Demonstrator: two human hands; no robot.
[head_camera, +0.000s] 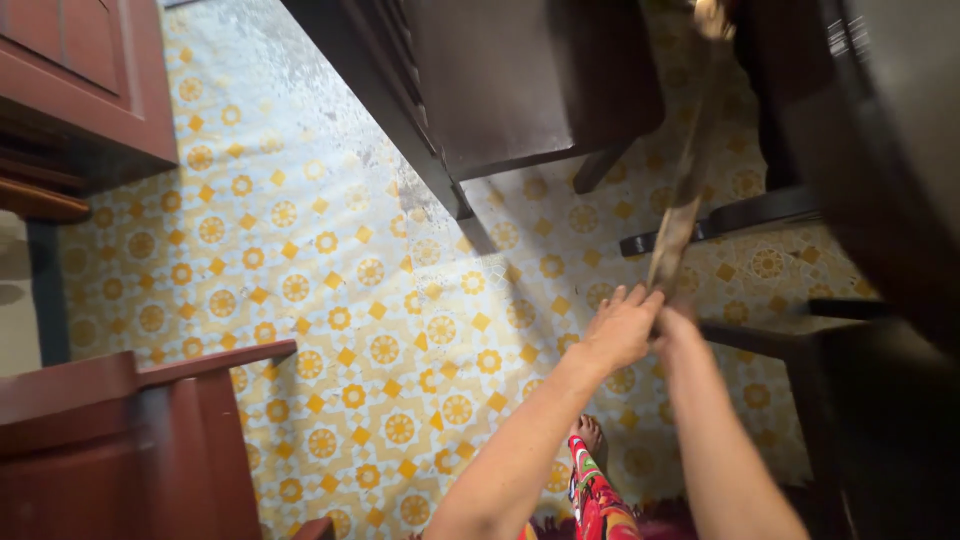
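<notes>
Both hands meet right of centre: left hand (622, 328) and right hand (676, 326) wrapped around a long wooden handle (685, 195) rising to upper right, past dark furniture (520, 85). Patterned floor (330, 290) below. Keep grip stacked; mind the chair legs.

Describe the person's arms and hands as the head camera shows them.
Both forearms are bare, with no sleeves in view. The left hand and right hand wear no gloves; no rings, watch or bracelets can be made out, though the picture is slightly blurred. Below the arms, a bright red patterned garment shows.
</notes>
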